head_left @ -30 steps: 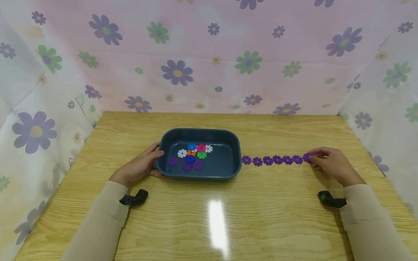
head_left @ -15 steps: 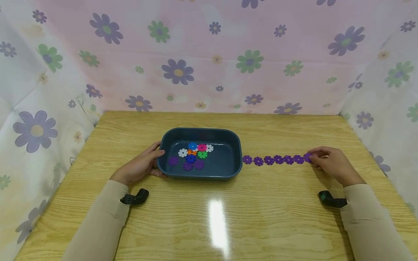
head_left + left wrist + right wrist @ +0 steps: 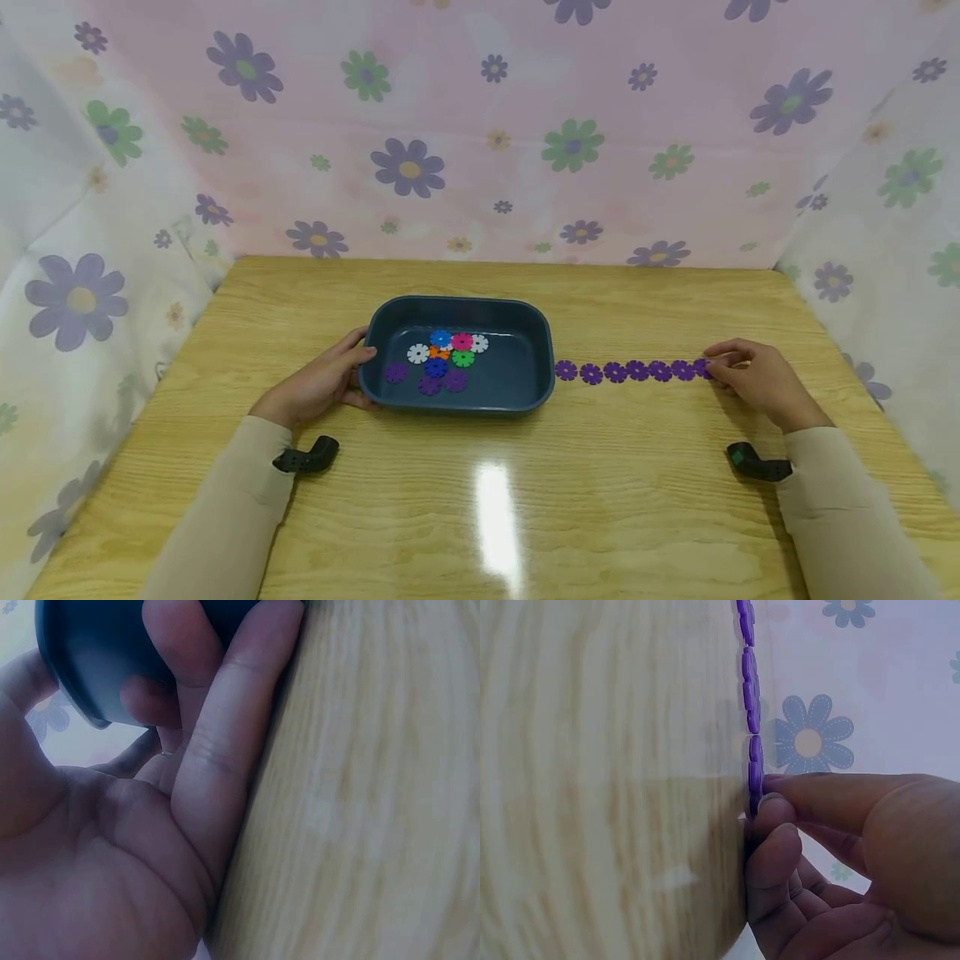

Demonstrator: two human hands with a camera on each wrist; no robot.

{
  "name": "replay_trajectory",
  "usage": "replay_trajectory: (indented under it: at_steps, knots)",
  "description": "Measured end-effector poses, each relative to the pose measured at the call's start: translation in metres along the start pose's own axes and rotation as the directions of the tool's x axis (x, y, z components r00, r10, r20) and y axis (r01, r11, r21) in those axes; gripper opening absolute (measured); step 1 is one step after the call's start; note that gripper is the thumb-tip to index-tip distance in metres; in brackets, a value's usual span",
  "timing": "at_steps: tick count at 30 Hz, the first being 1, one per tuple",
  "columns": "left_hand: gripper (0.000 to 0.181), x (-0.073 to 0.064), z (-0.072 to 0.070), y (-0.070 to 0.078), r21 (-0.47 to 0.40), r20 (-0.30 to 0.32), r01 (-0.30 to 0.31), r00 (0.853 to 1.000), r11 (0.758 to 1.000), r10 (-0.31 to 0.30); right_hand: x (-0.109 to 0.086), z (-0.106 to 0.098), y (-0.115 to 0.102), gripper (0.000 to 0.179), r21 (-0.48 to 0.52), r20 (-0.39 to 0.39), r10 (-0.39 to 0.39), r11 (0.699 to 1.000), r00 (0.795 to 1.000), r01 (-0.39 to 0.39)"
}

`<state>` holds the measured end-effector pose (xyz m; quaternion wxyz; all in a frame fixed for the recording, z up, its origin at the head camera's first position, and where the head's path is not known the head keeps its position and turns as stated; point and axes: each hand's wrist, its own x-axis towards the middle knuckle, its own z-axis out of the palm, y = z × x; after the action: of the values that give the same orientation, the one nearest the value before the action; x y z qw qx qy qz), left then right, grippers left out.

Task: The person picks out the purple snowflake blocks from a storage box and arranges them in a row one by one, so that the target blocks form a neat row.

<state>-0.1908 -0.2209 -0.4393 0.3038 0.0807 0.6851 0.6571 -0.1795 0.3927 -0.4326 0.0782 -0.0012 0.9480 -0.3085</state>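
My left hand (image 3: 324, 379) holds the left end of a dark blue plastic basin (image 3: 517, 310), its thumb over the rim. In the left wrist view the fingers lie against the basin's (image 3: 105, 660) outer wall, near the tabletop. Inside it are several snowflake discs: white, blue, pink, orange, green (image 3: 463, 358) and purple (image 3: 396, 372). A row of purple snowflake discs (image 3: 615, 372) runs rightward from the basin. My right hand (image 3: 761, 382) pinches the rightmost purple snowflake disc (image 3: 755, 776) between thumb and fingers, low against the table; the fingers partly cover it.
The wooden table (image 3: 615, 492) reaches back to a flowered cloth (image 3: 465, 108), with more flowered cloth at both sides. A black wrist camera (image 3: 309, 456) sits on the left sleeve, and another wrist camera (image 3: 757, 463) is on the right.
The right hand has shifted slightly left, bringing its purple snowflake disc close up against the end of the row. The left hand and basin stay in place.
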Motion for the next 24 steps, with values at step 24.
replay_trajectory:
  at_steps: [24]
  knots:
    - [0.061,0.002,-0.001,-0.002,-0.023,-0.028,0.015,0.999,1.000,-0.016,0.002,0.029,-0.175,0.023,-0.053,-0.190,-0.408,0.913,0.893,0.405]
